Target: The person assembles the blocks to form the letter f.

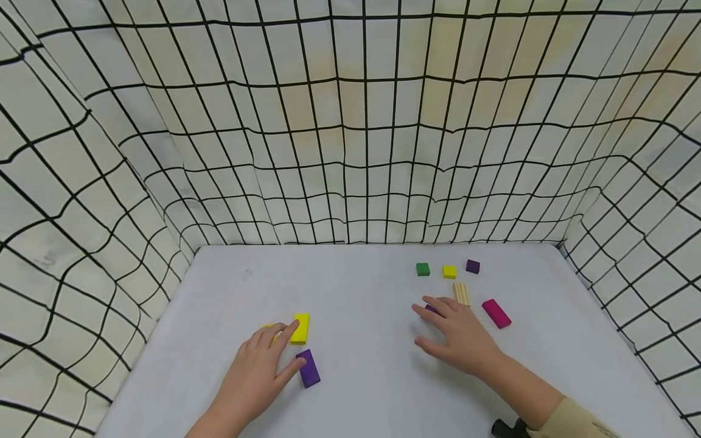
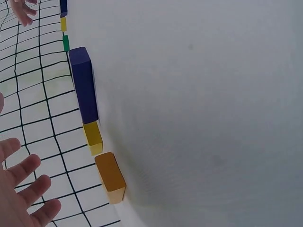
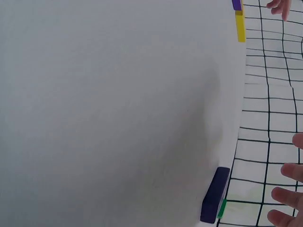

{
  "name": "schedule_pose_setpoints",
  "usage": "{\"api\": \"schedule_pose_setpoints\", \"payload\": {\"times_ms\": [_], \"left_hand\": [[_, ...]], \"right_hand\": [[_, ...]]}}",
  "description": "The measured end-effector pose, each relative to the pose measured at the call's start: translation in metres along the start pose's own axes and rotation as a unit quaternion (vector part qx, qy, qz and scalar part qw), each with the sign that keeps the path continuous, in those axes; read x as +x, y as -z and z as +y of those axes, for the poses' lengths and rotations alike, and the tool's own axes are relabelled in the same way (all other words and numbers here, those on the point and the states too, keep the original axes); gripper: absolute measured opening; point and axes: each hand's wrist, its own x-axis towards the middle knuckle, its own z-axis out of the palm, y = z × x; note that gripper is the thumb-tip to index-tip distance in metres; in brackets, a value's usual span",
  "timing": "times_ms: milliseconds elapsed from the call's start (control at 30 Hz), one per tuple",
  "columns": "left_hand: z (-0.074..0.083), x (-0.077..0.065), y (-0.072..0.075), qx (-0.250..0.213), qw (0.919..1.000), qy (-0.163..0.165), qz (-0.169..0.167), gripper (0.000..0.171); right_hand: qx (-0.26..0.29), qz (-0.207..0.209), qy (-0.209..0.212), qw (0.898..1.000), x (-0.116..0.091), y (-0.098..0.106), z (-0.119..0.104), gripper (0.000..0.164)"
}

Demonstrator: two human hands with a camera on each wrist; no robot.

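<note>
My left hand (image 1: 252, 374) hovers over the left of the table with its fingers spread. Beneath or beside its fingertips lie a yellow block (image 1: 301, 333) and a purple block (image 1: 310, 372); another yellow block (image 1: 268, 326) is mostly covered by the hand. The left wrist view shows that hand's fingers (image 2: 28, 165) apart from the purple block (image 2: 84, 90) and from an orange-looking block (image 2: 109, 172). On the right, my right hand (image 1: 460, 337) is held above the table, fingers loosely extended and holding nothing. A dark purple block (image 1: 431, 308) peeks out from under its fingers.
Behind the right hand are a green block (image 1: 423, 269), a yellow cube (image 1: 449, 272), a dark purple cube (image 1: 473, 266) and several pale sticks (image 1: 462, 293). A magenta block (image 1: 496, 313) lies beside them. White walls with black netting (image 1: 367, 128) surround the white table (image 1: 361, 377).
</note>
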Motion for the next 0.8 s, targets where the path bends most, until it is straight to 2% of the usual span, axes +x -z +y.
{"api": "schedule_pose_setpoints", "payload": {"times_ms": [133,300,533,800], "left_hand": [[0.000,-0.001,0.000,-0.005,0.9997,0.016,-0.018,0.066],[0.000,-0.001,-0.001,-0.034,0.9964,0.045,-0.064,0.068],[0.003,0.001,-0.006,-0.075,0.9851,0.090,-0.126,0.064],[0.005,0.002,-0.008,-0.114,0.9716,0.125,-0.166,0.066]], "right_hand": [[0.013,-0.017,0.008,1.000,0.006,-0.006,-0.008,0.063],[0.020,-0.056,0.005,0.998,0.013,-0.014,-0.016,0.059],[0.027,-0.095,0.025,0.995,0.022,-0.025,-0.032,0.058],[0.012,-0.121,0.060,0.991,0.035,-0.036,-0.051,0.057]]}}
